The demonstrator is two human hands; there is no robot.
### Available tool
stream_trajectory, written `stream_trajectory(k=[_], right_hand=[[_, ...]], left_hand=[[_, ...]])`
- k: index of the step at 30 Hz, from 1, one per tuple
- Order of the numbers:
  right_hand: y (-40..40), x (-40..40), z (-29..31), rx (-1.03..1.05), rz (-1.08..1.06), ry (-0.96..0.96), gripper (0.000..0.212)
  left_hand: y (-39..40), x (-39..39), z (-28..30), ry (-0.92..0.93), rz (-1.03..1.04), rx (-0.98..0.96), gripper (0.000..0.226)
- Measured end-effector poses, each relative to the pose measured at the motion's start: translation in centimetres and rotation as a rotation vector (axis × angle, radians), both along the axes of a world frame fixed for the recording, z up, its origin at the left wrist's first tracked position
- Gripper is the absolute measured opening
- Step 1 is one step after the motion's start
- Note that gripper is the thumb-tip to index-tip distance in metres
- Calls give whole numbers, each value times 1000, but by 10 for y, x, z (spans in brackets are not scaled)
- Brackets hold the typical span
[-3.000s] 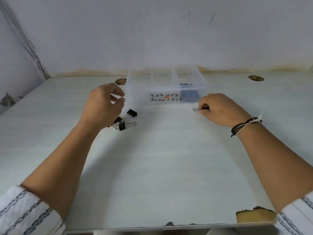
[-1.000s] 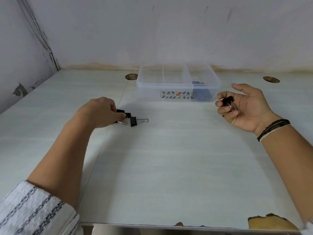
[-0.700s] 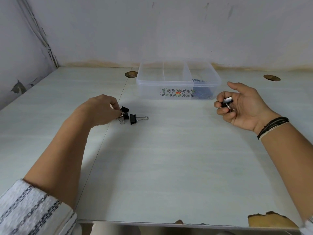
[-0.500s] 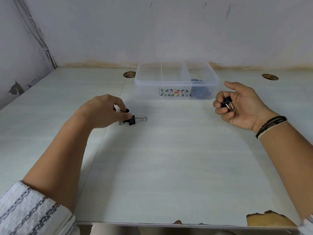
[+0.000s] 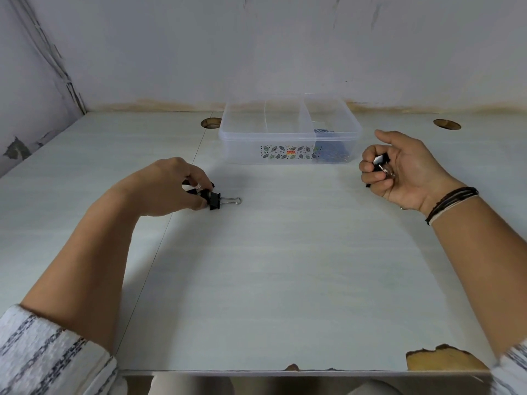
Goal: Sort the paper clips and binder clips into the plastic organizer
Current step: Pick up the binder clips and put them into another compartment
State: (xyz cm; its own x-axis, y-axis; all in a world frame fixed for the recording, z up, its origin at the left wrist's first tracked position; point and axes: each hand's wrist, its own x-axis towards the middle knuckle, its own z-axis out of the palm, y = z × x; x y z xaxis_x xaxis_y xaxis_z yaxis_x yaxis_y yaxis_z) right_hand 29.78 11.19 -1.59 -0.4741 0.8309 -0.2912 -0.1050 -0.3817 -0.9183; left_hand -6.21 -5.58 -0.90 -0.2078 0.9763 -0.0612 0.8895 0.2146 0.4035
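Note:
A clear plastic organizer (image 5: 288, 149) with three compartments stands at the back of the table; blue paper clips (image 5: 330, 149) lie in its right compartment. My left hand (image 5: 168, 189) rests on the table, fingers curled around black binder clips; one black binder clip (image 5: 219, 200) with silver handles sticks out at its fingertips, touching them. My right hand (image 5: 399, 166), palm turned up to the right of the organizer, holds a black binder clip (image 5: 380, 162) in its curled fingers.
Two round cable holes (image 5: 211, 123) (image 5: 446, 124) sit in the white table near the back wall. A chipped brown patch (image 5: 445, 359) marks the front right edge. A wall closes in the left side.
My left hand has gathered the loose binder clips on the table under its fingers. My right hand lifted its binder clip off the table and turned palm up, then stayed nearly still.

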Motion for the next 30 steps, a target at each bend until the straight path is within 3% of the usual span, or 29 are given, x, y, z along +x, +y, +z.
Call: stream_trajectory(k=[2,4,6,9,11,13,15,19,22,27,30], right_hand=[[4,6,3,24,-63,22,39],[8,16,5,114,-141,-48,32],[10,24,5,278,-182,-248,24],[8,27,2,573,-160,-641,25],[5,29,4,792,-98,-941,21],[1,32,7,866,-20,-1141,30],[0,34,6,845,34,-1227,41],[1,31,1,882,43,-1213,46],[0,29,2,915,54,-1185,35],[-1,25,-1,881,81,-1162,22],[-1,18,-3,745,45,-1037,33]], left_hand=[[1,0,4,-31,56,127,15],[3,0,8,-276,151,278,7],[5,-1,10,-620,241,360,15],[7,-2,7,-818,318,310,20],[7,0,5,-760,275,257,20],[6,3,4,-509,170,224,9],[4,7,4,-247,51,140,15],[-3,9,5,-51,-10,-7,39],[-4,12,5,6,-38,-42,36],[-1,10,3,3,-33,-17,20],[3,11,1,-156,3,101,20]])
